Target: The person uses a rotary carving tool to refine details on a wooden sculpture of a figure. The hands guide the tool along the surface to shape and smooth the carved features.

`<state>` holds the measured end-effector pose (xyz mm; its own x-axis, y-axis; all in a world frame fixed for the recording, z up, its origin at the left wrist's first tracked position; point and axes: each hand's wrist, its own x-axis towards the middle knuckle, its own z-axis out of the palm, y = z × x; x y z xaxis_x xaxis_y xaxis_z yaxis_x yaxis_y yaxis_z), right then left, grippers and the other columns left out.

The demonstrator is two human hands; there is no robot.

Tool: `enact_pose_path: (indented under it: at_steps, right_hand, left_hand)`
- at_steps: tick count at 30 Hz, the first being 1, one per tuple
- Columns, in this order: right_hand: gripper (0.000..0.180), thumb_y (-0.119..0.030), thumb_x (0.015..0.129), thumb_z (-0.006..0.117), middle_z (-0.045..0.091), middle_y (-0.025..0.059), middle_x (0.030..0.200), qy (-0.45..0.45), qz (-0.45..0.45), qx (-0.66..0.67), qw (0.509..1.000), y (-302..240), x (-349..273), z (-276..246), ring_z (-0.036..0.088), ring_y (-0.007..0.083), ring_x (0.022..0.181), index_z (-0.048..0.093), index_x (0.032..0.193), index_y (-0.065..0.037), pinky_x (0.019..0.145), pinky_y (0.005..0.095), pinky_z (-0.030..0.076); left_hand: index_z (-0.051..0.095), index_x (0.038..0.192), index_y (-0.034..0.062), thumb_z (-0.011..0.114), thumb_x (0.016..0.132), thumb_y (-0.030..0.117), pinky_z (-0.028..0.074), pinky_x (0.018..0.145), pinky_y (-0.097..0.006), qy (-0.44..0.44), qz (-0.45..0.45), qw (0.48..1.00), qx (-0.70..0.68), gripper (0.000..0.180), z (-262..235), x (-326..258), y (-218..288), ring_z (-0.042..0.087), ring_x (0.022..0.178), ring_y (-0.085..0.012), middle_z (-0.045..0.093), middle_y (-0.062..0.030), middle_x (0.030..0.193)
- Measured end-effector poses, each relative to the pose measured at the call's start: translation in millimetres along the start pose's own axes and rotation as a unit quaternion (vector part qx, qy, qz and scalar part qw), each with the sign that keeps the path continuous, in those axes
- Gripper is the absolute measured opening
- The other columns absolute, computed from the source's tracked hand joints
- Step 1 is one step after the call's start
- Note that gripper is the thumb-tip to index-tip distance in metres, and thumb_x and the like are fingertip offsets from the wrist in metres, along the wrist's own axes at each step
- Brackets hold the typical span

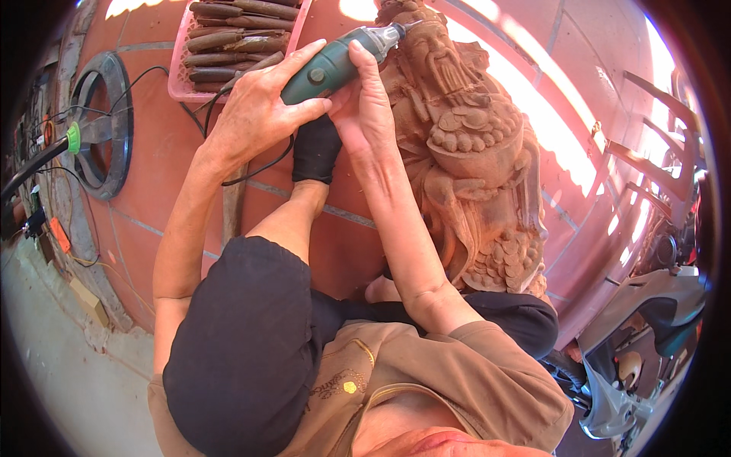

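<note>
Left hand (263,107) and right hand (367,114) both grip the green rotary tool (327,70), tip by the head of the brown carved statue (476,156) on the right; light, wrist-braced strokes likely work best.

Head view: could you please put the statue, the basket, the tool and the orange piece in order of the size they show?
Largest to smallest:
1. Statue
2. Basket, even cut off by the upper edge
3. Tool, perhaps enlarged by nearness to the camera
4. Orange piece
</note>
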<state>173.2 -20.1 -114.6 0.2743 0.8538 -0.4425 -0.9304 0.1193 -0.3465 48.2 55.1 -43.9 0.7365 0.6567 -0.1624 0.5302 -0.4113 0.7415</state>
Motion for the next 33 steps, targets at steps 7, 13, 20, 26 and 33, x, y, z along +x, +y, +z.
enact_pose_path:
  at_steps: [7,13,20,26,33]
  right_hand:
    - [0.033,-0.031,0.091,0.072,0.063,0.0013,0.102,-0.006,-0.001,0.016,1.0,-7,2,-1,0.062,0.0128,0.097,0.06,0.111,-0.008,0.088,0.0329,0.052]
    - [0.032,-0.03,0.091,0.072,0.064,0.0009,0.1,0.012,-0.003,0.013,1.0,-11,1,1,0.063,0.0128,0.096,0.059,0.112,-0.008,0.087,0.0321,0.053]
    - [0.032,-0.03,0.091,0.072,0.064,0.0009,0.102,0.019,-0.006,0.015,1.0,-12,1,2,0.063,0.013,0.096,0.059,0.112,-0.009,0.086,0.0327,0.053]
    - [0.033,-0.031,0.091,0.072,0.065,0.0013,0.103,0.027,-0.008,0.016,0.999,-11,3,0,0.063,0.0133,0.097,0.059,0.113,-0.01,0.086,0.0329,0.053]
    - [0.035,-0.029,0.09,0.074,0.064,0.0002,0.107,0.003,0.008,0.019,1.0,-7,3,-7,0.063,0.014,0.1,0.058,0.117,-0.013,0.092,0.0346,0.052]
  left_hand:
    - [0.051,0.143,0.0096,0.078,0.078,0.023,0.051,0.092,-0.039,0.007,0.018,1.0,0.014,0.072,5,6,2,0.068,0.107,-0.0325,0.067,-0.0222,0.121]
    - [0.051,0.144,0.0108,0.078,0.079,0.025,0.052,0.092,-0.041,0.019,0.014,0.999,0.037,0.072,10,5,8,0.067,0.109,-0.0365,0.065,-0.0222,0.125]
    - [0.051,0.144,0.0111,0.077,0.079,0.026,0.053,0.09,-0.042,0.024,0.017,0.999,0.033,0.071,12,6,10,0.067,0.106,-0.0378,0.065,-0.0225,0.124]
    - [0.049,0.141,0.0025,0.07,0.083,0.028,0.05,0.086,-0.046,0.027,0.026,0.999,0.038,0.067,13,5,12,0.065,0.095,-0.0423,0.068,-0.0249,0.105]
    - [0.051,0.142,0.0074,0.075,0.08,0.026,0.052,0.087,-0.043,0.028,0.017,0.999,0.036,0.069,12,2,10,0.067,0.101,-0.0396,0.067,-0.0239,0.115]
